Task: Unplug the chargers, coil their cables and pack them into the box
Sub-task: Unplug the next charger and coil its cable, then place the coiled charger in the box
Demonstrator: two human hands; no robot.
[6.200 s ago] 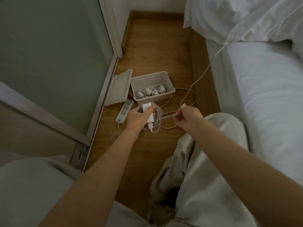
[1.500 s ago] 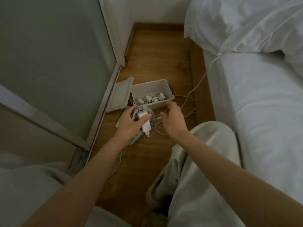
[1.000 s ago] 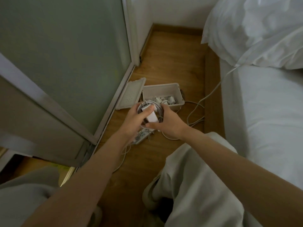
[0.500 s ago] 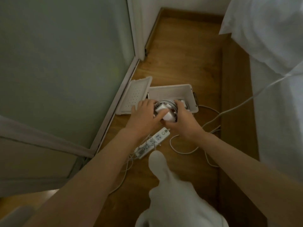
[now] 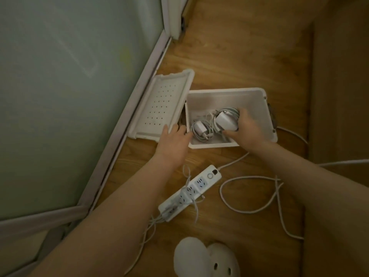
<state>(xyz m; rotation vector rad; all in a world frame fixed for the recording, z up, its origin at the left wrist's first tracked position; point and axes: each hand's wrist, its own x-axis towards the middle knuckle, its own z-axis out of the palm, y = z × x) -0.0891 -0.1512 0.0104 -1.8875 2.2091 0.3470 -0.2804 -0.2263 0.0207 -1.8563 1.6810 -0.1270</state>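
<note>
Your right hand [image 5: 249, 130] has its grip clamped round the coiled charger [image 5: 225, 122], low inside the box [image 5: 225, 90], right half. The left hand [image 5: 173, 140] has its grip apart, fingers relaxed, at the box's near-left corner by the lid [image 5: 161, 104]. Can't tell if it touches the rim. A second charger [image 5: 199, 128] lies coiled in the left half, just beside the one you hold.

Risks:
- **Coil springing open:** No tie is visible, so only your fingers seem to keep the loops. Let go too fast and it probably springs open.
- **Tangling:** Freed loops could snag the second charger's cable.
- **Box shifting:** It looks like light plastic on a smooth wooden floor [image 5: 229, 47]. An off-centre push could slide or tip it, and the left hand isn't bracing.
- **Lid not closing:** Loops standing above the rim would block it.
- **Power strip:** Thin leads [image 5: 196, 206] cross the power strip [image 5: 191, 191]. Can't tell if any are plugged in.
- **Floor cable:** The thick cable [image 5: 249, 211] loops near your right arm and is easy to drag.
</note>
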